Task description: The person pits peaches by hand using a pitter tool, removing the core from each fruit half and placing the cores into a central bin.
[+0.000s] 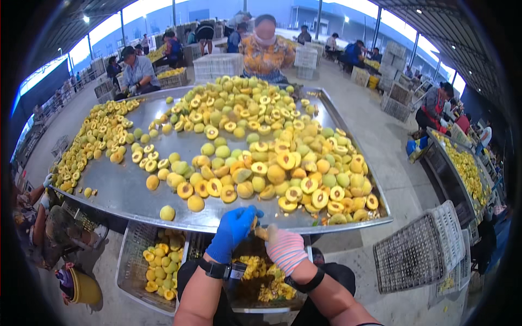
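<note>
My left hand (231,231), in a blue glove, and my right hand (284,249), in a pink striped glove, meet just below the near rim of a large metal table (125,187). Between them is a small yellow fruit piece (260,232); both hands touch it, and a tool, if any, is hidden. The table carries a big heap of halved and whole yellow-green peaches (272,157). Under my hands sits a bin of peach pits and scraps (263,280).
A grey crate with whole peaches (160,263) stands at lower left. An empty slatted crate (421,250) leans at right. A person in an orange patterned top (265,51) works across the table; others sit at left and right, near further tables and stacked crates.
</note>
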`<state>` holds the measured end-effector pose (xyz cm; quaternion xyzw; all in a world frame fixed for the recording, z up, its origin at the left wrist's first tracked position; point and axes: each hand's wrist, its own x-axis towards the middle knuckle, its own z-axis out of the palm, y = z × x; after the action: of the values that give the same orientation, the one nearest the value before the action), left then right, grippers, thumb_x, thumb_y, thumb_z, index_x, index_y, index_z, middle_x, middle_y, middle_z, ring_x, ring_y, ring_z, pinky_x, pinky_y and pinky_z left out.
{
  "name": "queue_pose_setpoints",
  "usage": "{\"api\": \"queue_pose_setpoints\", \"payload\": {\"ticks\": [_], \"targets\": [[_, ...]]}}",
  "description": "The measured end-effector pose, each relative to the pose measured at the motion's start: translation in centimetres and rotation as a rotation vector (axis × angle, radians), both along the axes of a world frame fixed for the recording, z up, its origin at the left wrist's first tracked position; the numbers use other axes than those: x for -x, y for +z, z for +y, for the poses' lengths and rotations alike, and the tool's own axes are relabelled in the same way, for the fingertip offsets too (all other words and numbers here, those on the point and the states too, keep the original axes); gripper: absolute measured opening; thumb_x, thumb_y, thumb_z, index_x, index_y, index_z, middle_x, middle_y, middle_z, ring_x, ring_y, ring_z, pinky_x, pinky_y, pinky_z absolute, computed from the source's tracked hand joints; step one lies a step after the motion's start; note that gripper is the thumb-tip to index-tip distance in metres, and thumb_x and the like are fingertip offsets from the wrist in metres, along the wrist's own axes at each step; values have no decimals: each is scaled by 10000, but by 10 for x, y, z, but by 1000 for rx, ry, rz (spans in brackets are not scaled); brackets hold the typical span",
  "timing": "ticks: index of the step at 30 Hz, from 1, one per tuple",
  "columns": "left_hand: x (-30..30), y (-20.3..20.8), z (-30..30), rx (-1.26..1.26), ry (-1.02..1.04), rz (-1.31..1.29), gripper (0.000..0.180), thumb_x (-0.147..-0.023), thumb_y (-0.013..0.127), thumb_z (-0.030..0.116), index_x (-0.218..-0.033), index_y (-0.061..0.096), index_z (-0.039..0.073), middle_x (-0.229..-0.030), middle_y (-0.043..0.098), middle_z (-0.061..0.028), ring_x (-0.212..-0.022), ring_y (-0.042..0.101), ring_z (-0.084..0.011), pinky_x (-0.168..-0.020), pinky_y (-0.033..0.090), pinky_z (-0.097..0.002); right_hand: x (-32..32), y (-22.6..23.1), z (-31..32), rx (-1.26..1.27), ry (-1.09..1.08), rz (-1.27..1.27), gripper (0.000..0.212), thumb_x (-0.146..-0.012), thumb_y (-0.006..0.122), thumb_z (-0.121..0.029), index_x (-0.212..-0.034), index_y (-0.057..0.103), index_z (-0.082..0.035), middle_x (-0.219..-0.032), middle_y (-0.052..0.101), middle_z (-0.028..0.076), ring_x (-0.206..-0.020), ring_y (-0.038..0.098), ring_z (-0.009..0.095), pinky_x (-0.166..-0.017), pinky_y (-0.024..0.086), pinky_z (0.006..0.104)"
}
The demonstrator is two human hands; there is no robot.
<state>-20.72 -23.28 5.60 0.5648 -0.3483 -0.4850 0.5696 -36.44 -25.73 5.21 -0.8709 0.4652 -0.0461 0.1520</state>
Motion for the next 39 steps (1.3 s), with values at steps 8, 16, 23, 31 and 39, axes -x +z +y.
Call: {"api": "queue_pose_setpoints", "payload": {"ticks": [8,16,23,31,39], "targets": [[8,10,4,149,-56,-334,307,-928,579,293,-1085,677,47,-839,675,-51,-660,595,-113,-583,476,-286,6,-23,-15,-110,39,-312,333,-827,620,-261,-1039,556,-13,-774,646,228,-731,650,378,-632,503,476],[-3,2,-9,368,-10,-386,332,-942,546,252,-1094,664,-19,-931,687,-92,-791,659,-177,-717,524,-328,-2,12,2,-1088,-53,-662,353,-819,678,-241,-1022,523,2,-601,537,64,-400,523,190,-384,437,319],[2,13,-3,284,-182,-130,298,-929,580,230,-981,672,-48,-870,683,-94,-784,632,-141,-730,511,-283,1,11,12,-1382,-19,-850,211,-840,678,-206,-894,537,-59,-542,482,19,-372,443,129,-355,357,266],[8,15,7,199,-145,-165,334,-953,543,265,-1002,671,-40,-896,682,-95,-815,633,-155,-762,508,-292,2,10,19,-1299,-51,-795,201,-848,683,-203,-914,553,-64,-540,470,10,-384,434,118,-364,347,266],[-6,-12,-4,278,-196,360,437,-991,467,367,-1073,605,-39,-960,668,-141,-871,657,-238,-812,532,-360,5,4,14,-1253,60,-890,216,-857,664,-251,-777,570,-74,-531,508,12,-399,491,130,-378,376,267]]}}
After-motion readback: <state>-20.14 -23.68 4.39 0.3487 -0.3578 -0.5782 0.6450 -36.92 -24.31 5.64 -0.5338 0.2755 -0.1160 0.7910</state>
